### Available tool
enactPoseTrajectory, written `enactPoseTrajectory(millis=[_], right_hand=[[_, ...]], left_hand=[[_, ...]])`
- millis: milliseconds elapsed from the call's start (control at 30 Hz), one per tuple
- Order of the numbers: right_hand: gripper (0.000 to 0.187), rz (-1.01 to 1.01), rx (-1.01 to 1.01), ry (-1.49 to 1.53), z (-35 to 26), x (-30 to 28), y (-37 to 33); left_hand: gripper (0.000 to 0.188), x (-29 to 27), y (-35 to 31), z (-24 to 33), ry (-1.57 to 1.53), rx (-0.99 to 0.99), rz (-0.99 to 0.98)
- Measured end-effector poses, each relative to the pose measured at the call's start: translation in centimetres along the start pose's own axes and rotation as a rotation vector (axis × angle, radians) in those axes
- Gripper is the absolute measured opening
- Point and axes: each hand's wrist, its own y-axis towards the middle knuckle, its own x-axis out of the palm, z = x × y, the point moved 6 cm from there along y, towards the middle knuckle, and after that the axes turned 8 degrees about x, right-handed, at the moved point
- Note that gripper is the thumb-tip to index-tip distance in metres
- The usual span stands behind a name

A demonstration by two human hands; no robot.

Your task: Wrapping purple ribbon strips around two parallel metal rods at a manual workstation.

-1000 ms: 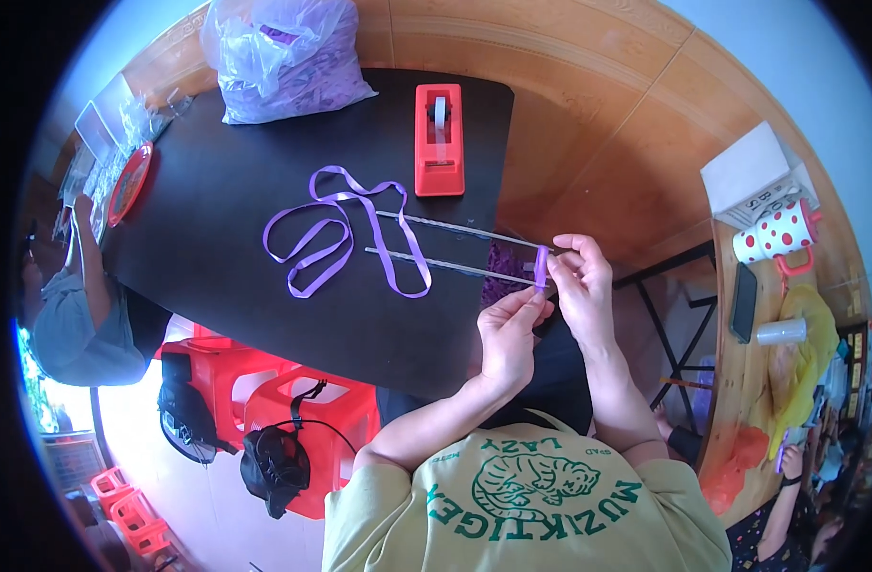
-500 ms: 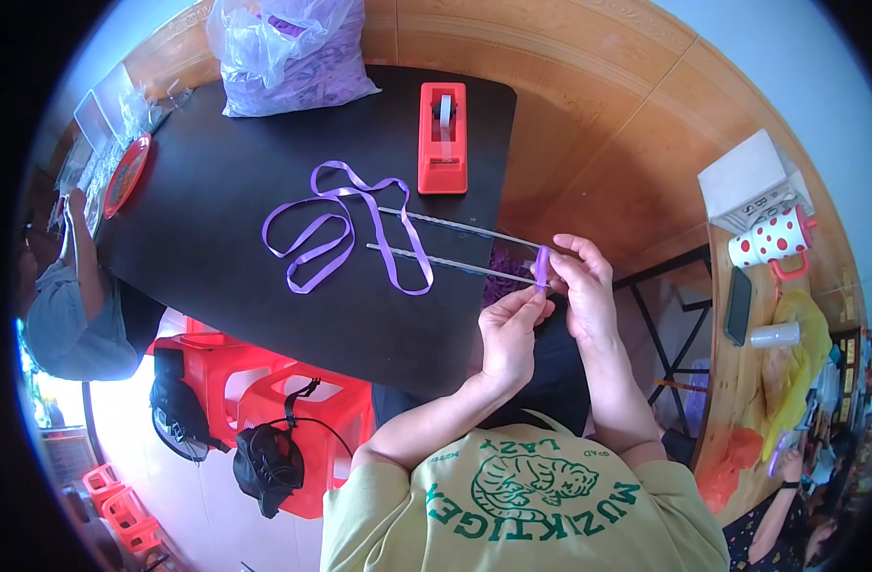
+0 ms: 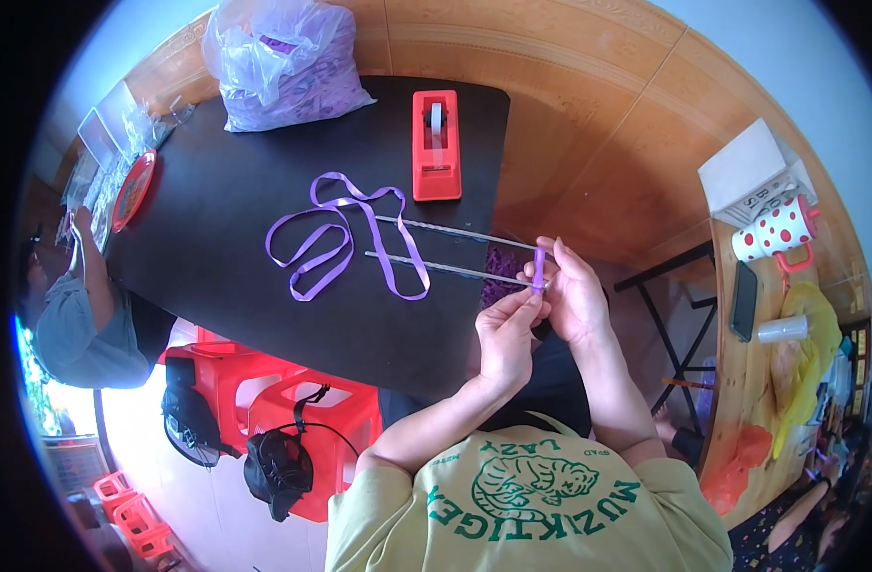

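Two thin twisted metal rods [image 3: 426, 265] lie side by side with a gap, reaching from the black table past its right edge. A purple ribbon [image 3: 539, 270] is wrapped across their near ends. Its long tail lies in loose loops on the table, over and around the rods' far ends. My left hand [image 3: 507, 338] is closed, thumb and finger pinching the ribbon at the lower rod's end. My right hand [image 3: 581, 300] curls around the rod ends from the right, fingertips on the ribbon; some of its fingers are hidden behind it.
On the table [image 3: 207, 229] stand a red tape dispenser [image 3: 437, 181], a clear bag of purple pieces [image 3: 293, 86] and a red plate [image 3: 134, 191]. Red stools [image 3: 331, 410] hold black bags. At right, a wooden counter [image 3: 731, 429] carries a dotted cup [image 3: 774, 234] and phone [image 3: 743, 301]. Another person [image 3: 88, 319] sits left.
My right hand's fingers have drawn in closer around the ribbon at the rod ends. My left hand keeps its pinch. The whole view has shifted slightly.
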Motion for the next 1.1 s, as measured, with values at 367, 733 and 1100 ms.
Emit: enactPoseTrajectory(millis=[367,733,1100], right_hand=[[0.046,-0.229,0.144,0.249,0.7,0.6,0.6],[0.054,-0.072,-0.058,-0.121,-1.1,0.9,0.3],[0.049,-0.021,-0.047,-0.213,-1.4,0.1,0.8]], left_hand=[[0.014,0.3,-0.2,0.5,0.005,-0.004,0.020],[0.014,0.5,-0.3,0.9,0.046,0.036,0.014],[0.014,0.1,-0.1,0.5,0.052,0.051,0.032]])
